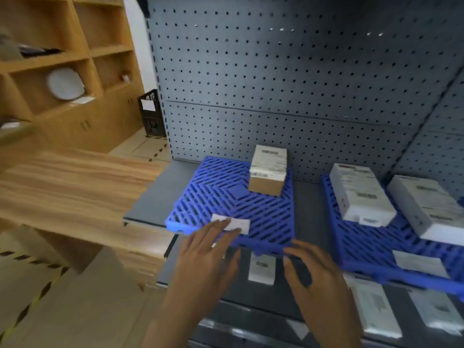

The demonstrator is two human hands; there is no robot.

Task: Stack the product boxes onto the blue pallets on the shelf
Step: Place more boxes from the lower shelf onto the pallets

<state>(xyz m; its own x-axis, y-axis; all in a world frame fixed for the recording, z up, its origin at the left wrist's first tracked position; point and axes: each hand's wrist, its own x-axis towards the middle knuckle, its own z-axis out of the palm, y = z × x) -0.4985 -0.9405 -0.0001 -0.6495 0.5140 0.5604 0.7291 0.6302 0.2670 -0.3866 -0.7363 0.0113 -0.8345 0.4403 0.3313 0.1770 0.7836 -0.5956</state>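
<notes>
A blue slatted pallet [218, 197] lies on the grey shelf [160, 194]. At its back right corner stands a brown box with a white label [268, 173]. A second blue pallet [371, 249] to the right carries two white boxes, one at the back left [356, 194] and one at the right edge [426, 209]. My left hand [206, 257] hovers at the first pallet's front edge, fingers spread, fingertips near a white tag [238, 224]. My right hand [316, 275] is just below that pallet's front right corner, fingers apart, holding nothing.
A grey pegboard [276, 71] backs the shelf. A lower shelf holds several white boxes [261, 268] under my hands. A wooden counter [70, 184] and wooden cabinets [62, 59] stand to the left, with a black crate [152, 114] on the floor beyond.
</notes>
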